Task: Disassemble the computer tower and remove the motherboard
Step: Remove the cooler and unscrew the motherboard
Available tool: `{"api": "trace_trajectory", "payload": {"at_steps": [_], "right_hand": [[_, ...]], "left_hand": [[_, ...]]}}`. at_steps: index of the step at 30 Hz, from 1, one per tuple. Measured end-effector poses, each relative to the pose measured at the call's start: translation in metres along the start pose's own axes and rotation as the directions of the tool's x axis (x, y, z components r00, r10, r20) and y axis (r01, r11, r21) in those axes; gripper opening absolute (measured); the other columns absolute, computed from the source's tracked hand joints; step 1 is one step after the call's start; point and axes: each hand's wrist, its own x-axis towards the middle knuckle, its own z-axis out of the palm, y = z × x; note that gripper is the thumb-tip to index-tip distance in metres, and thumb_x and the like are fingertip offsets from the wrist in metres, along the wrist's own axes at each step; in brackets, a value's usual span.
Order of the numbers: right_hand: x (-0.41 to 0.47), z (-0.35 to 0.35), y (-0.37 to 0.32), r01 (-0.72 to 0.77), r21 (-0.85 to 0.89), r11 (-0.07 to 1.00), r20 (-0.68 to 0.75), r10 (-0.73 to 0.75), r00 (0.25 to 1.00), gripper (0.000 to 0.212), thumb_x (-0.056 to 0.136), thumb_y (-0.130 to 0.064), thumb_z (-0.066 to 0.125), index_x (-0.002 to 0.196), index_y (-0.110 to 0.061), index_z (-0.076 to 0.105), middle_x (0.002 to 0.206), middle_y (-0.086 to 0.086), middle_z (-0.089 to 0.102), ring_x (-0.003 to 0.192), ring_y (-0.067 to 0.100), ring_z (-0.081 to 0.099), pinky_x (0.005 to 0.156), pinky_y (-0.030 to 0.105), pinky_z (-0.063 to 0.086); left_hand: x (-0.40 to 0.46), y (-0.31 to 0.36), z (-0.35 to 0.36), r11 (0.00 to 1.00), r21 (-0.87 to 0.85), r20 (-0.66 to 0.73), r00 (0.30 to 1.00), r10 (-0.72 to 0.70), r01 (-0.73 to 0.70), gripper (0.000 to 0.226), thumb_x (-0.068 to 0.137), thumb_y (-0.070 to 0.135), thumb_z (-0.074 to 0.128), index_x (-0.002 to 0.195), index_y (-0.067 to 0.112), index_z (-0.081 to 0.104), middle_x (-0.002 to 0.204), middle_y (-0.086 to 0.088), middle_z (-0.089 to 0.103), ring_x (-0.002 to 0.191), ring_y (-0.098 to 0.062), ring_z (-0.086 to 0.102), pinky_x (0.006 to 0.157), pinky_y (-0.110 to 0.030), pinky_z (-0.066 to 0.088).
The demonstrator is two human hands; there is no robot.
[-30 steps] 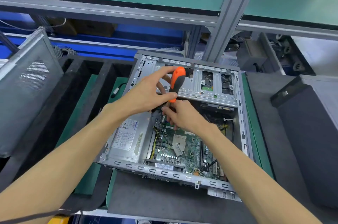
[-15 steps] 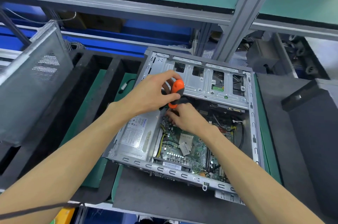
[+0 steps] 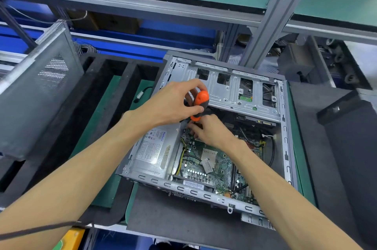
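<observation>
So the computer tower [image 3: 222,133] is lying on its side with the panel off, open face up, which is why everything inside is reachable from above. The left hand [image 3: 173,105] is wrapping its fingers and thumb around the orange and black screwdriver [image 3: 199,105], holding it roughly upright with the tip heading down at the far edge of the motherboard [image 3: 212,164]. My guess is a mounting screw is getting worked there. The right hand [image 3: 212,131] is sitting just under the handle with fingers curled in toward the shaft, probably steadying the tip, but I can't tell whether they're actually pinching it or just resting on the board, since the hand is blocking that spot.

The motherboard is sitting flat in the bottom of the case, right beside the silver power supply [image 3: 155,152] with its white label. It's green, with a bare CPU socket near the middle, a row of small white caps along the near edge and yellow and black wires running along the power supply side. It looks like it's not out yet. A drive cage [image 3: 234,90] is spanning the case on the far side of the board.
</observation>
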Motion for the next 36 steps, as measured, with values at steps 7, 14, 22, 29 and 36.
{"api": "trace_trajectory", "payload": {"at_steps": [7,14,22,29,36], "right_hand": [[-0.002,-0.003,0.001,-0.043,0.048,0.998,0.022,0.042,0.999,0.024,0.102,-0.027,0.058,0.094,-0.01,0.074,0.078,0.004,0.075,0.071,0.019,0.071,0.075,0.044,0.059],[-0.01,-0.037,-0.018,0.009,0.184,0.983,-0.079,0.006,0.997,0.022,0.104,-0.019,0.054,0.093,-0.013,0.072,0.074,-0.001,0.072,0.066,0.011,0.069,0.073,0.037,0.059],[-0.023,-0.089,-0.059,0.163,0.477,0.863,-0.347,0.015,0.938,0.023,0.105,-0.011,0.051,0.09,-0.006,0.068,0.071,0.003,0.067,0.058,0.011,0.061,0.06,0.021,0.05],[-0.02,-0.09,-0.072,0.229,0.559,0.797,-0.375,-0.004,0.927,0.026,0.107,-0.011,0.045,0.096,-0.003,0.068,0.074,0.002,0.064,0.064,0.016,0.06,0.061,0.03,0.051],[-0.003,-0.077,-0.091,0.259,0.592,0.763,-0.35,-0.046,0.936,0.025,0.104,-0.018,0.045,0.093,-0.015,0.067,0.074,-0.001,0.065,0.066,0.017,0.061,0.061,0.03,0.05]], "left_hand": [[0.0,-0.001,-0.003,0.998,-0.046,0.015,0.999,-0.048,0.048,0.038,0.084,0.038,0.074,0.118,0.038,0.057,0.101,0.015,0.066,0.087,0.0,0.066,0.081,-0.032,0.057],[-0.001,-0.002,0.004,0.911,-0.347,-0.172,0.94,-0.296,0.223,0.029,0.104,0.016,0.038,0.11,0.012,0.066,0.1,-0.002,0.067,0.095,-0.017,0.066,0.082,-0.033,0.057],[0.01,0.018,0.017,0.601,-0.655,0.212,0.874,-0.436,0.458,0.045,0.106,0.033,0.033,0.087,0.005,0.061,0.074,-0.015,0.064,0.06,-0.023,0.061,0.056,-0.031,0.053],[0.011,0.004,-0.006,0.816,-0.324,0.016,0.865,-0.502,0.479,0.04,0.096,0.038,0.041,0.059,0.023,0.038,0.051,0.005,0.033,0.045,-0.016,0.028,0.057,-0.03,0.025],[-0.02,-0.052,-0.056,0.622,-0.558,0.005,0.752,-0.659,0.549,0.037,0.095,0.021,0.042,0.058,0.022,0.039,0.047,0.01,0.029,0.039,-0.009,0.021,0.036,-0.018,0.02]]}}
